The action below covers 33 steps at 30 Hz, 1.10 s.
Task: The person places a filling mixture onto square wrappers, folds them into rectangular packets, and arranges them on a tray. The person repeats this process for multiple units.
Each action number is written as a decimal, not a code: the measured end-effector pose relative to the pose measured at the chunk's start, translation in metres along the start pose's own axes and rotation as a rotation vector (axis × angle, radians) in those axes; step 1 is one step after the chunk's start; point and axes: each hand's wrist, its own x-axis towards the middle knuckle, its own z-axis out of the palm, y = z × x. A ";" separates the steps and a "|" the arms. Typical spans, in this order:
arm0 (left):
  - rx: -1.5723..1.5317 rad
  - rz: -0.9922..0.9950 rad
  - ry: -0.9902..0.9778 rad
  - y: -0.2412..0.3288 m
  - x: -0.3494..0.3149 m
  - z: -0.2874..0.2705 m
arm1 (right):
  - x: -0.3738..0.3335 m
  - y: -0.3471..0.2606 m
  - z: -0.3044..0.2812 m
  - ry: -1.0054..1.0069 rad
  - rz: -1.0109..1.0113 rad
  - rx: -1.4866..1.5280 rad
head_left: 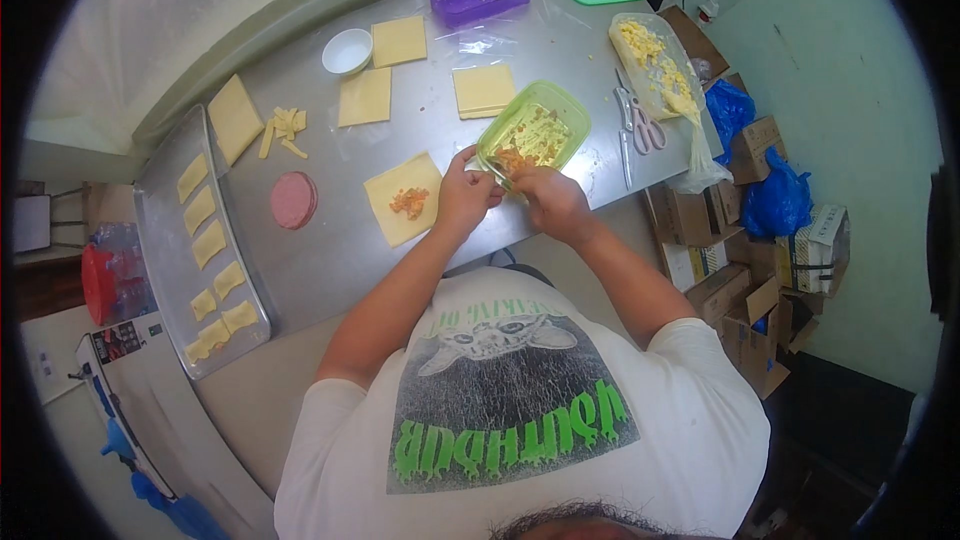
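My left hand is closed on the near left rim of a light green plastic container. Orange, chunky filling is heaped at the container's near end, with thin remains over its bottom. My right hand is at the same end, fingers closed and bent down by the filling. A thin shiny edge shows between the hands; what my right fingers hold is hidden. Left of my left hand lies a square yellow dough sheet with a small mound of orange filling on it.
Dough sheets, a white bowl, pale strips and pink round slices lie on the metal table. A tray of filled pastries stands left. Scissors, a knife and a tub of yellow cubes are right.
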 end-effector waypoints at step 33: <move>-0.055 -0.037 0.031 0.003 -0.004 0.006 | 0.004 0.029 -0.049 0.078 0.486 -0.022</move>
